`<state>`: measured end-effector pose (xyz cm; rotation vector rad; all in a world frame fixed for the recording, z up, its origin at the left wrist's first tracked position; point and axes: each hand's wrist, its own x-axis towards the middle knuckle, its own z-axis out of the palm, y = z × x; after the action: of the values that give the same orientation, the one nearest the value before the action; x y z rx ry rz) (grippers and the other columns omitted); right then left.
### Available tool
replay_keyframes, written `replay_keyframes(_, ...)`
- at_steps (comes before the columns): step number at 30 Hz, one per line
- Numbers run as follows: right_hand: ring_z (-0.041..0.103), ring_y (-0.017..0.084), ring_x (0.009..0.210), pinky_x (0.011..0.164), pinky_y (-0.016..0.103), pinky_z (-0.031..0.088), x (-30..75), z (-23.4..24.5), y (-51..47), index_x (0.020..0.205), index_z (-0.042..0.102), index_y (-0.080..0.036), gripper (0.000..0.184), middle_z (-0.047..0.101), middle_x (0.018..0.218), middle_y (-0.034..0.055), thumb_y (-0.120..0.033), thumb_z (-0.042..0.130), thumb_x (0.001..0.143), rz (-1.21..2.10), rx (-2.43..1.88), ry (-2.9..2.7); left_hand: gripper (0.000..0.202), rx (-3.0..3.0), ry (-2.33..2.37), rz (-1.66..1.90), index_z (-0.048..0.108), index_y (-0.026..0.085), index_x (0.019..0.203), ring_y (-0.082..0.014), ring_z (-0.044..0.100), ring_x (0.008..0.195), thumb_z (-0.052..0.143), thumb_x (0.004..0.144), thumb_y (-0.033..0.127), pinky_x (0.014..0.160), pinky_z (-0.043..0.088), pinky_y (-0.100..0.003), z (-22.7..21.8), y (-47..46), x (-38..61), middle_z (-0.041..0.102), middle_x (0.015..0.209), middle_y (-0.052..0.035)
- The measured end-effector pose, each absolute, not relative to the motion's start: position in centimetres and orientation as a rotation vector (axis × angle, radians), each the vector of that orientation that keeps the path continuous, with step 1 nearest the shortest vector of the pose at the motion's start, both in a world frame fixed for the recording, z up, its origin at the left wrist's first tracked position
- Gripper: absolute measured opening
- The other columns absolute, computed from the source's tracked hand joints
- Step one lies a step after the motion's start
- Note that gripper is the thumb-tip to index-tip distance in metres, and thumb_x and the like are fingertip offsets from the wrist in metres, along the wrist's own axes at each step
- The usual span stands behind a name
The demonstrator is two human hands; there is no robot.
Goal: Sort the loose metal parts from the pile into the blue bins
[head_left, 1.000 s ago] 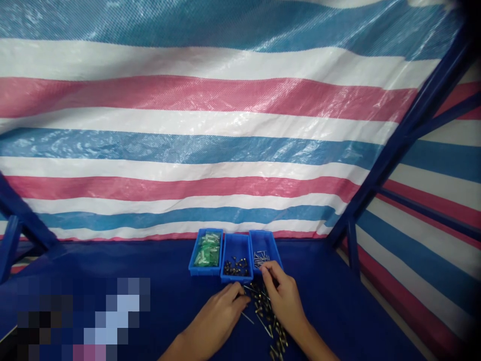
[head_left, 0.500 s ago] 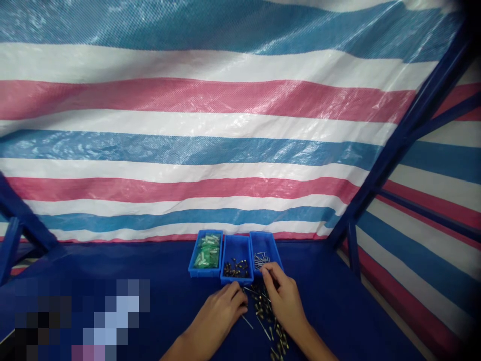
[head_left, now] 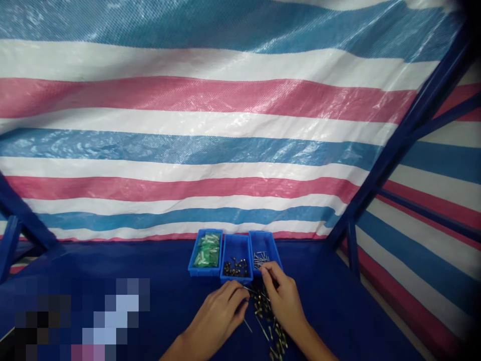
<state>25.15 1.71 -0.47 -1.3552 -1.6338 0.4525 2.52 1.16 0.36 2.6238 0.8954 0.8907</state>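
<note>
1. The left hand (head_left: 216, 316) is curling closed on a thin steel pin (head_left: 247, 325) at nine o'clock from the pile.
2. The right hand (head_left: 285, 301) is pinching beside the right blue bin (head_left: 276, 255); whether it holds anything is hidden.
3. Loose pins (head_left: 263, 307) are sprawling at six o'clock from that bin, and a careless brush could be scattering them.

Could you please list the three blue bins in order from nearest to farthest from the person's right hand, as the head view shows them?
1. The right bin, on the right of the row, holds metal pins. The right hand reaches its front corner.
2. The middle bin, in the centre, holds small dark parts.
3. The left bin, on the left of the row, holds green packets.
</note>
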Motion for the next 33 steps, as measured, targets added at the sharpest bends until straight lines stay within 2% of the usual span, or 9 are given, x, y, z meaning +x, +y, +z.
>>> replay_keyframes(5,0.063,0.015,0.064,0.064,0.021,0.045,25.23,-0.48,1.65,0.103,0.070,-0.023,0.035,0.069,0.079,-0.0013,-0.047,0.046,0.111,0.476,-1.367,-1.637,0.025,2.576,0.850,1.047,0.059,0.021,0.118,-0.0242,0.071,0.098,0.057,0.100,0.004,0.087,0.062,-0.036,0.97,1.01,2.45,0.069,0.109,-0.0070)
replay_keyframes(19,0.061,0.014,0.063,0.063,0.022,0.044,25.26,-0.69,1.74,0.104,0.070,-0.022,0.035,0.069,0.079,-0.0010,-0.047,0.046,0.112,0.482,-1.369,-1.644,0.017,2.518,0.804,1.136,0.062,0.022,0.117,-0.0214,0.072,0.094,0.055,0.107,0.011,0.086,0.063,-0.033,1.02,1.08,2.39,0.072,0.103,-0.0067)
replay_keyframes(25,0.063,0.016,0.065,0.065,0.022,0.047,25.20,-0.41,1.70,0.104,0.070,-0.022,0.037,0.072,0.083,0.0013,-0.048,0.045,0.112,0.473,-1.354,-1.641,0.019,2.554,0.838,1.173,0.065,0.023,0.125,-0.0208,0.077,0.097,0.053,0.111,0.017,0.093,0.065,-0.034,0.77,1.01,2.24,0.077,0.108,-0.0060)
replay_keyframes(30,0.065,0.017,0.068,0.068,0.023,0.048,25.16,-0.29,1.67,0.103,0.070,-0.022,0.039,0.072,0.083,0.0016,-0.051,0.044,0.112,0.479,-1.346,-1.646,0.038,2.661,0.770,1.200,0.058,0.022,0.150,-0.0215,0.076,0.113,0.048,0.114,0.017,0.102,0.063,-0.035,0.70,1.31,1.84,0.077,0.125,-0.0096)
replay_keyframes(33,0.064,0.016,0.067,0.066,0.023,0.046,25.18,-0.26,1.65,0.103,0.069,-0.022,0.039,0.070,0.081,0.0006,-0.050,0.044,0.112,0.479,-1.356,-1.642,0.036,2.625,0.736,1.202,0.061,0.023,0.146,-0.0214,0.075,0.116,0.048,0.114,0.015,0.102,0.063,-0.035,0.61,1.46,1.71,0.077,0.126,-0.0098)
